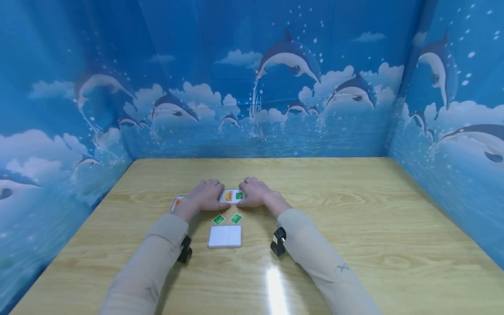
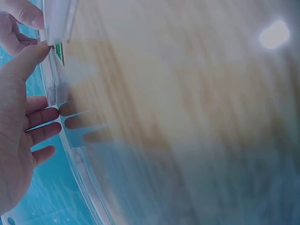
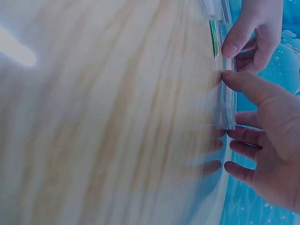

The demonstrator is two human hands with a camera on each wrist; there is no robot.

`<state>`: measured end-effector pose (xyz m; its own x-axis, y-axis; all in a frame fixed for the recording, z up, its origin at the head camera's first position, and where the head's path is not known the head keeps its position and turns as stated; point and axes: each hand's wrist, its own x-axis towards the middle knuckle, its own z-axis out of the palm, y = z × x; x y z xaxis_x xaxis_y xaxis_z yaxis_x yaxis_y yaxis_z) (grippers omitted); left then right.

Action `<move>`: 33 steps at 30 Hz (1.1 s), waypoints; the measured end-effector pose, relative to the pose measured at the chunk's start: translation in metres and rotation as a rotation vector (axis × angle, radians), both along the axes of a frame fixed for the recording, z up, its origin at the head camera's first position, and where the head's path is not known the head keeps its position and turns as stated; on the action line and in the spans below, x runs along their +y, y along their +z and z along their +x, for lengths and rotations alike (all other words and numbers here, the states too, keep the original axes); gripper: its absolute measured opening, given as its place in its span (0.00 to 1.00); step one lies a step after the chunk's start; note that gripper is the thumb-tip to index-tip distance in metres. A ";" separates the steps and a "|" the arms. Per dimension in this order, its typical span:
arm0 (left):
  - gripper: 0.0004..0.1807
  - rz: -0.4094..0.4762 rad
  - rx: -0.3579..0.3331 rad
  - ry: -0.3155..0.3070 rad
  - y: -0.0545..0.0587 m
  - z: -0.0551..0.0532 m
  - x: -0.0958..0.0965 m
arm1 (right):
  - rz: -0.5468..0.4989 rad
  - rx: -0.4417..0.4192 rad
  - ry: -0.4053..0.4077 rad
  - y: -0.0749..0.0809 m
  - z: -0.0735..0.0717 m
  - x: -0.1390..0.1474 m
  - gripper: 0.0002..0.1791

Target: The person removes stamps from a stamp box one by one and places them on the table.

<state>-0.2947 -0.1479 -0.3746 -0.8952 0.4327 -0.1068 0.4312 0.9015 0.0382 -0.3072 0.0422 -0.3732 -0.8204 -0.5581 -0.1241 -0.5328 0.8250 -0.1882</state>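
Observation:
A flat white board [image 1: 229,196] with an orange picture and a green square lies between the two hands. My left hand [image 1: 205,194] holds its left end, thumb along the near edge. At the right end my right hand [image 1: 255,192] holds it likewise, thumb nearest me. In the right wrist view the board's clear edge [image 3: 228,110] sits between thumb and fingers. Two small green tiles [image 1: 218,219] lie apart from each other, just nearer than the board. Closer still is a plain white board [image 1: 224,236], touched by neither hand.
Another board [image 1: 176,202] with orange print is partly hidden by my left wrist. Everything lies on a wood-grain table [image 1: 346,210]. Blue dolphin-print curtains [image 1: 220,144] enclose the back and sides. Each sleeve has a black wrist camera [image 1: 278,241].

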 end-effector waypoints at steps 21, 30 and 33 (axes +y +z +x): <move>0.40 0.013 -0.012 0.025 -0.006 -0.001 0.002 | -0.001 0.000 0.039 -0.003 -0.001 0.002 0.35; 0.40 0.028 -0.005 0.030 -0.004 -0.002 0.001 | 0.017 0.033 0.042 0.001 -0.002 0.001 0.33; 0.40 0.023 -0.004 0.029 -0.003 -0.002 0.001 | 0.035 0.044 0.045 0.001 -0.003 0.000 0.33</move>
